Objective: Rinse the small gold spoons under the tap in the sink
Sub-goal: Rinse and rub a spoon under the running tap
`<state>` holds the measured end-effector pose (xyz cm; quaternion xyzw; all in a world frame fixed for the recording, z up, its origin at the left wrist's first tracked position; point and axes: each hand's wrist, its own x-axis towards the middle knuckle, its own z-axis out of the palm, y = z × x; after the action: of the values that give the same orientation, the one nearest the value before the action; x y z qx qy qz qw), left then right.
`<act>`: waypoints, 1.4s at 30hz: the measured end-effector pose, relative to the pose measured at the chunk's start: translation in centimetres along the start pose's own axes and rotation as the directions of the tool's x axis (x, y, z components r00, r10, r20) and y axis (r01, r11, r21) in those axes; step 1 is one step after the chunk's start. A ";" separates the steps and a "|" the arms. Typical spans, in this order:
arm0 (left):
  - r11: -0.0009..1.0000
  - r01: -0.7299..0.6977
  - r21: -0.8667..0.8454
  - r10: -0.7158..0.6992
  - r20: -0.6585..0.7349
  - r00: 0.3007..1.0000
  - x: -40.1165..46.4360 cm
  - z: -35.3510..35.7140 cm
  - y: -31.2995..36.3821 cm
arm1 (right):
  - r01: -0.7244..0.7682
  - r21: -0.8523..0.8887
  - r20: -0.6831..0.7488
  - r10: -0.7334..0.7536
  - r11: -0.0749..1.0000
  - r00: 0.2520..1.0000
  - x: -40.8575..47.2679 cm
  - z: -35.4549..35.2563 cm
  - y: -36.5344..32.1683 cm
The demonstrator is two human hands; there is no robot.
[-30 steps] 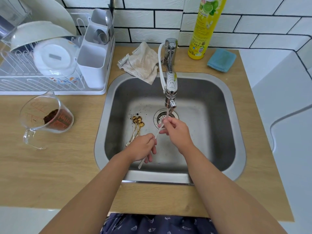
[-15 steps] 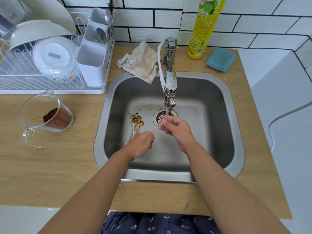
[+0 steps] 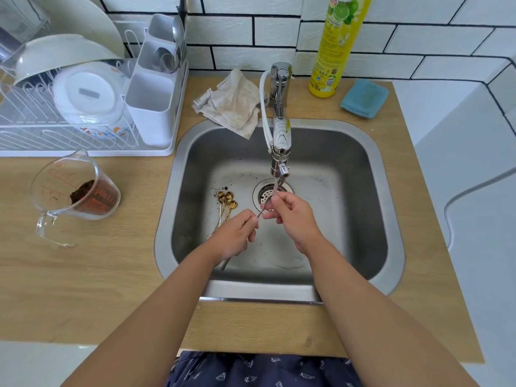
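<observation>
Left hand (image 3: pixel 236 237): nearest, low over the sink floor; fingers curled and pinched on the handle of a thin utensil (image 3: pixel 261 213), whose tail pokes out below the palm.
Right hand (image 3: pixel 290 216): just beyond; thumb and fingertips pinch the utensil's upper end under the tap outlet (bowl hidden, colour too blurred to call gold).
Water: thin stream seems to fall onto the right fingertips; hard to tell.
Gold spoons (image 3: pixel 226 203): small bunch lying on the sink floor left of the drain (image 3: pixel 269 192), bowls pointing away, handles running under the left hand; they look not yet rinsed.
Grounds: dark specks on the steel just beyond the spoon bowls.
Sink (image 3: pixel 391 219): steel rim, set in a wood counter.
Tap (image 3: pixel 280 129): spout reaches over the drain.
Risk 1: wet, thin handle may slip from the pinch, cause being water on the fingers.
Risk 2: specks may wash back onto the lying spoons (they sit near the stream).
Risk 3: splash over the front rim if the bowl tilts.
</observation>
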<state>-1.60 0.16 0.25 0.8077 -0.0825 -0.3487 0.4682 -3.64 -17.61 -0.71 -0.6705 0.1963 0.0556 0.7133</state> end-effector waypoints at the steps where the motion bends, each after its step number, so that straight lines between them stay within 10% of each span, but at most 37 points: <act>1: 1.000 -0.005 0.020 0.005 -0.021 1.000 0.0 -0.1 0.0 | 0.005 -0.022 0.012 -0.005 1.000 1.000 0.0 0.1 0.0; 22: 0.983 -0.123 0.140 0.121 0.020 0.992 4.2 0.3 1.7 | 0.116 0.247 -0.512 0.028 0.962 0.858 1.4 -3.7 -0.6; 36: 0.906 -0.174 0.385 0.172 0.038 0.984 6.1 1.7 5.8 | 0.079 0.222 -0.481 0.039 0.972 0.876 1.5 -3.1 -0.1; 42: 0.974 0.028 0.225 -0.042 0.054 0.998 3.6 -0.5 0.5 | 0.044 0.252 -0.496 0.089 0.967 0.864 1.8 -3.4 -0.2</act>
<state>1.50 -1.45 -0.94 0.8461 -0.1207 -0.3690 0.3654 -2.61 -21.26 -1.23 -0.5622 0.3888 -0.1384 0.7167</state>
